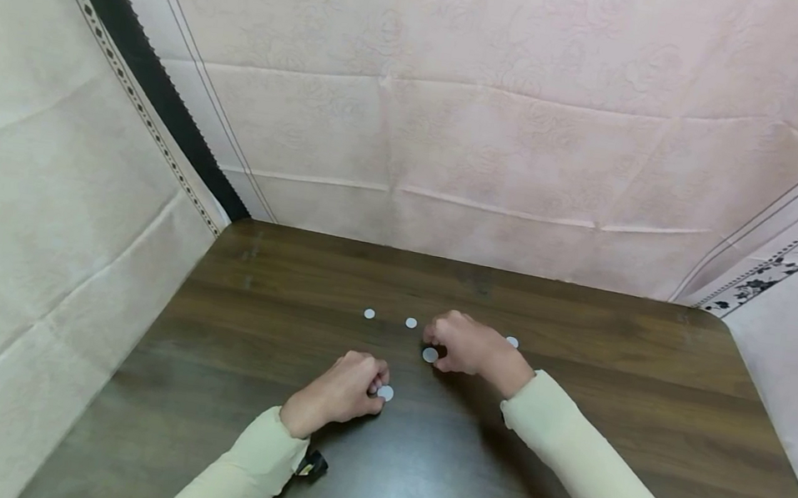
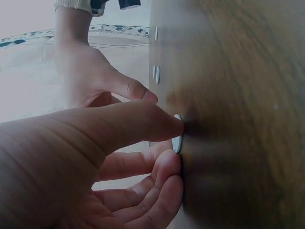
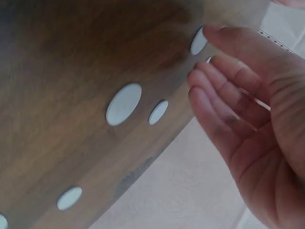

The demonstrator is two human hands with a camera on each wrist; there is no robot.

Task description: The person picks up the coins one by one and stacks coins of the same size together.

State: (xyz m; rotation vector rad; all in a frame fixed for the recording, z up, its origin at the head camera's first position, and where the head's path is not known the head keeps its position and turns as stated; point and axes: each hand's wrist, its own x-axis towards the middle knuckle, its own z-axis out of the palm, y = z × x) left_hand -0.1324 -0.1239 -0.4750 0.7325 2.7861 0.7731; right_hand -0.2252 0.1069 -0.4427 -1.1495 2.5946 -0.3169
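Several flat white discs lie on the dark wooden table. In the head view my left hand (image 1: 343,389) is at the table's middle, pinching a white disc (image 1: 386,393) at its edges. The left wrist view shows that disc (image 2: 177,138) between thumb and curled fingertips, at the tabletop. Farther ahead and to the right is my right hand (image 1: 468,346), bent over another white disc (image 1: 430,355). In the right wrist view its thumb tip meets the edge of a disc (image 3: 198,42); the other fingers are loosely bent, apart from it.
Two smaller discs, one left (image 1: 369,313) and one nearer the right hand (image 1: 411,323), lie toward the far edge. Another disc (image 1: 512,342) is partly hidden behind the right wrist. Pale patterned cloth (image 1: 458,147) hangs around the table (image 1: 275,266). A black object (image 1: 313,465) sits at my left wrist.
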